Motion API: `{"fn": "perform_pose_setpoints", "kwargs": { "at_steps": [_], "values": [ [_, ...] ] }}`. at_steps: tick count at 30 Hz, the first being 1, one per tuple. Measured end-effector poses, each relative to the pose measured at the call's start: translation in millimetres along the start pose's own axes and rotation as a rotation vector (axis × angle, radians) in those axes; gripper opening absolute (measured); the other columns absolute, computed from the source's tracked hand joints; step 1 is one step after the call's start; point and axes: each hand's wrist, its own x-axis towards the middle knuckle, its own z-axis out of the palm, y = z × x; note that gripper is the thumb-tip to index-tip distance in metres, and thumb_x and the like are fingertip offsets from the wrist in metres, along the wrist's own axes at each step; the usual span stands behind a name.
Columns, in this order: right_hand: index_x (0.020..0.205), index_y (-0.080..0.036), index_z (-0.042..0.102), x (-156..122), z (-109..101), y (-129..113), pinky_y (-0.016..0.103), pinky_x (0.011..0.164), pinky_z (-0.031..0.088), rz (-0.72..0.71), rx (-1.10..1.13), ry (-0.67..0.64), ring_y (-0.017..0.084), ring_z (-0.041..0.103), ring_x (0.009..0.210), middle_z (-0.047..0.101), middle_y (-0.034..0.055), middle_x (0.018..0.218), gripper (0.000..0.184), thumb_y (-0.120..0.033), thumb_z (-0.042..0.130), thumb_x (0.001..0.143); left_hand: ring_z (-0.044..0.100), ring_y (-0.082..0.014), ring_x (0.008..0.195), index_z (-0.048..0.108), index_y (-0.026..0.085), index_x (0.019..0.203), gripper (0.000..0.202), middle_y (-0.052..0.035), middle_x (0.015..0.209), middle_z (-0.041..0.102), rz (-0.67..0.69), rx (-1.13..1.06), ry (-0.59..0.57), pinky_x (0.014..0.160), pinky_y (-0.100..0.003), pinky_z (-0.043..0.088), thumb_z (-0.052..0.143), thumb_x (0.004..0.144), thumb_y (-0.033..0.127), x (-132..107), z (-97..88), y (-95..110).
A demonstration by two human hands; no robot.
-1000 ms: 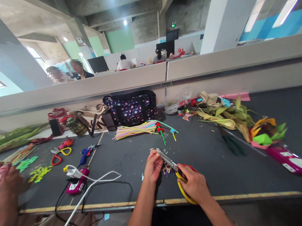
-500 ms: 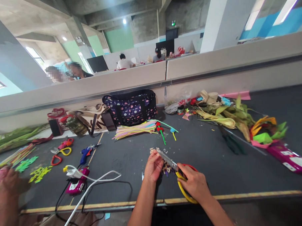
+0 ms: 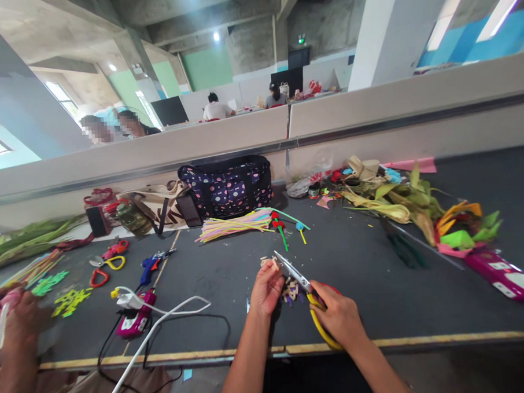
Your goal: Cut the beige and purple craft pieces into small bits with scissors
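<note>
My left hand (image 3: pixel 267 287) is closed in a pinch on a small beige piece (image 3: pixel 276 263), partly hidden by the fingers. In my right hand (image 3: pixel 340 312) is a pair of scissors (image 3: pixel 295 275) with red and yellow handles. The blades point up and to the left, close beside my left fingertips and apart from the beige piece as far as I can see. Beneath the scissors lies a little pile of beige and purple cut pieces (image 3: pixel 292 292). More beige scraps lie just beyond my left fingers.
Ahead lie a bundle of pastel stems (image 3: pixel 237 223) and a patterned bag (image 3: pixel 229 186). Leftward are a blue glue gun (image 3: pixel 151 268), a power strip (image 3: pixel 137 320) with a white cable, other scissors (image 3: pixel 106 267) and a co-worker's hands (image 3: pixel 15 317). Dried husks (image 3: pixel 386 197) lie right.
The scissors' blades have swung away from my left fingertips and now stand slightly apart. More of the cut pile shows. The co-worker's hands at far left have shifted.
</note>
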Motion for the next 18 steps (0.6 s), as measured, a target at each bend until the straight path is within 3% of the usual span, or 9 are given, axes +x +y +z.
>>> {"fn": "perform_pose_setpoints", "kwargs": {
  "at_steps": [5,11,18],
  "values": [
    [0.123,-0.024,0.05,1,-10,-6,0.026,0.069,0.049,0.071,0.012,-0.03,0.014,0.063,0.08,0.065,0.0003,0.098,0.044,-0.019,0.05,0.079,0.041,-0.0021,0.052,0.067,0.013,0.095,0.034,0.0031,0.067,0.053,0.015,0.074,0.022,0.048,-0.013,0.035,0.08,0.064,0.019,-1,2.8,3],
    [0.123,-0.026,0.049,-1,-15,-7,0.025,0.069,0.047,0.058,-0.057,-0.046,0.015,0.063,0.084,0.064,0.0003,0.099,0.045,-0.019,0.051,0.079,0.039,-0.002,0.048,0.069,0.013,0.085,0.028,0.0042,0.062,0.051,0.118,0.176,0.079,0.048,-0.015,0.036,0.082,0.062,0.024,2,4.6,-2],
    [0.124,-0.026,0.05,-4,-7,-6,0.026,0.069,0.047,0.008,-0.146,-0.008,0.016,0.063,0.084,0.065,0.0015,0.099,0.046,-0.02,0.052,0.078,0.049,-0.0048,0.055,0.07,0.014,0.084,0.026,-0.0026,0.081,0.065,0.306,0.35,0.166,0.051,-0.016,0.041,0.078,0.066,0.031,1,6.4,-5]
  ]
}}
